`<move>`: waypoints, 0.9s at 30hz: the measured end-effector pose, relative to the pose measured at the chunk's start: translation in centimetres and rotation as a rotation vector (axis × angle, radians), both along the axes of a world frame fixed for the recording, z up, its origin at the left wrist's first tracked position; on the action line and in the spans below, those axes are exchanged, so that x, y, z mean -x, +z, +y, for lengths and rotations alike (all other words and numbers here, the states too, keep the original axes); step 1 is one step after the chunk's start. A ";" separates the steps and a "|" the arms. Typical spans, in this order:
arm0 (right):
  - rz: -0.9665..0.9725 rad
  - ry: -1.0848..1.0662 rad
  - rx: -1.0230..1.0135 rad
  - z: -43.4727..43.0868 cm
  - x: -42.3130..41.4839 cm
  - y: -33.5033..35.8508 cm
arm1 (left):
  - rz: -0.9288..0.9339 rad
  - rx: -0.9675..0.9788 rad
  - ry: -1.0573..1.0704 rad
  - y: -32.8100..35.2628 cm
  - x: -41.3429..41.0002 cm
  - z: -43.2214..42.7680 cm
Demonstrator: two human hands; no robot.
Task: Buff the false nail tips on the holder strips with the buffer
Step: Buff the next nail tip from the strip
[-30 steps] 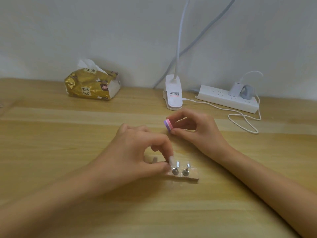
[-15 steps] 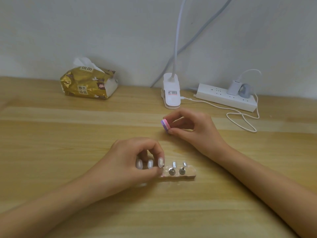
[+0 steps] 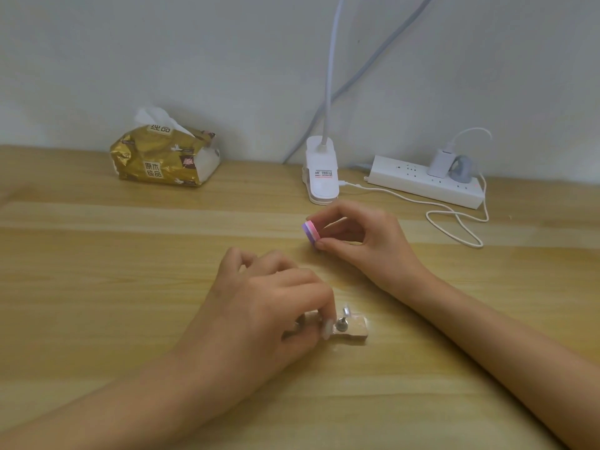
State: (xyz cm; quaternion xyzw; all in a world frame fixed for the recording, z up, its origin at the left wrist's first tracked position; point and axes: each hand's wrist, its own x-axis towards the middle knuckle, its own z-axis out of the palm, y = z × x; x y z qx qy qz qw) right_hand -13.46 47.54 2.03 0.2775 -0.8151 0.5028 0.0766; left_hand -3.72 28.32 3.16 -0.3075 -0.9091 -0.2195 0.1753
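**Desk:** What is shown at centre?

**Caption:** A holder strip (image 3: 354,331) is seen lying flat on the wooden table (image 3: 97,287). One false nail tip (image 3: 346,310) is held upright on a small metal post near the strip's right end. The rest of the strip is hidden.

**Desk:** Hidden by what?

**Caption:** It is covered by the left hand (image 3: 269,306), whose fingers are curled down over the strip's left part. The strip is pinched between thumb and index finger. Whether a tip is also caught there cannot be told.

**Desk:** And the buffer?

**Caption:** The buffer (image 3: 310,232), a small block in pink and purple layers, is held farther back, apart from the strip. It is pinched at one end between the thumb and fingertips of the right hand (image 3: 367,241), the fingers being bent. Whether the table is touched by it cannot be told.

**Desk:** What is pictured behind?

**Caption:** A gold tissue pack (image 3: 165,157) is set at back left and a white clip lamp (image 3: 321,173) at back centre. At back right a white power strip (image 3: 422,183) is seen with a charger (image 3: 440,162) plugged in. A white cable (image 3: 454,222) is looped on the table beside it. All are ranged along the pale wall (image 3: 162,60).
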 end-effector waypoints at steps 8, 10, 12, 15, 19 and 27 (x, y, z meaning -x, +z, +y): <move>0.021 -0.021 0.029 -0.1 -0.4 0.4 | -0.425 -0.513 0.000 1.1 6.0 -2.7; 0.080 -0.018 -0.015 -0.3 -0.6 0.4 | -0.507 -0.460 0.007 -0.2 7.0 -3.1; 0.140 0.014 -0.051 -0.4 -0.8 0.4 | -0.482 -0.424 0.007 -1.0 7.5 -3.2; 0.246 0.076 -0.109 -0.8 -0.8 0.3 | -0.418 -0.421 0.016 -1.4 8.1 -3.5; 0.251 0.072 -0.144 -1.4 -0.7 -0.3 | -0.387 -0.421 0.020 -1.7 8.3 -3.5; 0.265 0.046 -0.107 -1.6 -0.8 -0.4 | -0.386 -0.426 0.006 -1.6 8.0 -3.2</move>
